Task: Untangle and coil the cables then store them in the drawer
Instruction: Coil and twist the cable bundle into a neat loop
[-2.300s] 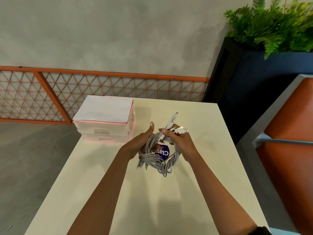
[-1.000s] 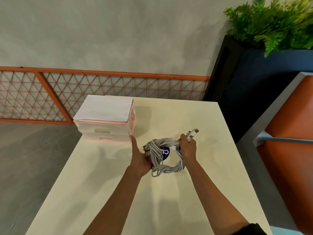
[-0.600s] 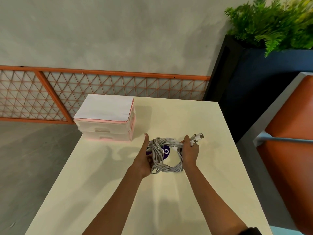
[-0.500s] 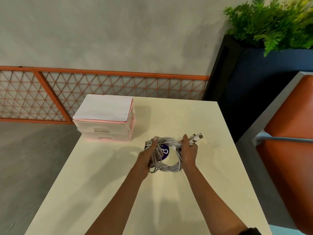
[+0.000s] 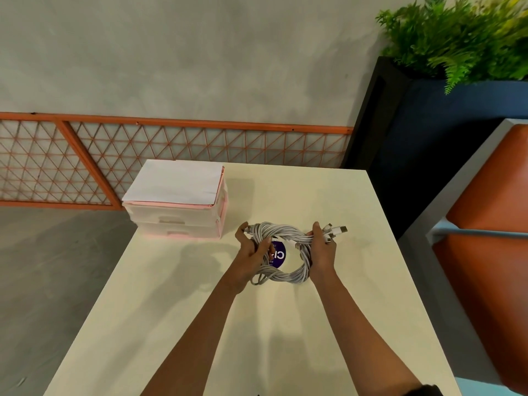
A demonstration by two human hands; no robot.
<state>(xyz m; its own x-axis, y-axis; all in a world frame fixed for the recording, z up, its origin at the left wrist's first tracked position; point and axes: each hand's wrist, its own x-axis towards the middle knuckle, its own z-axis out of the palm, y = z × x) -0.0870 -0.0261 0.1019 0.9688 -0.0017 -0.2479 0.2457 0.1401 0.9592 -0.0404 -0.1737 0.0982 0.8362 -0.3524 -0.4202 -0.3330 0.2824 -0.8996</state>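
Observation:
A ring-shaped coil of white cables (image 5: pixel 285 232) hangs just above the cream table (image 5: pixel 285 324). My left hand (image 5: pixel 251 250) grips the coil's left side with curled fingers. My right hand (image 5: pixel 321 250) grips its right side, and several white plug ends (image 5: pixel 337 231) stick out past those fingers. A round purple sticker (image 5: pixel 278 256) on the table shows through the ring. The pink and translucent drawer unit (image 5: pixel 177 221) stands at the table's back left with both drawers shut and white paper on top.
An orange lattice railing (image 5: pixel 171 150) runs behind the table. A dark planter (image 5: pixel 428 138) with green ferns stands at the back right. An orange padded seat (image 5: pixel 491 238) lies close to the table's right edge. Grey floor lies to the left.
The coil came down from a raised hold to just above the table. My left hand let go briefly, then closed round the coil's left side again; the right hand kept its hold.

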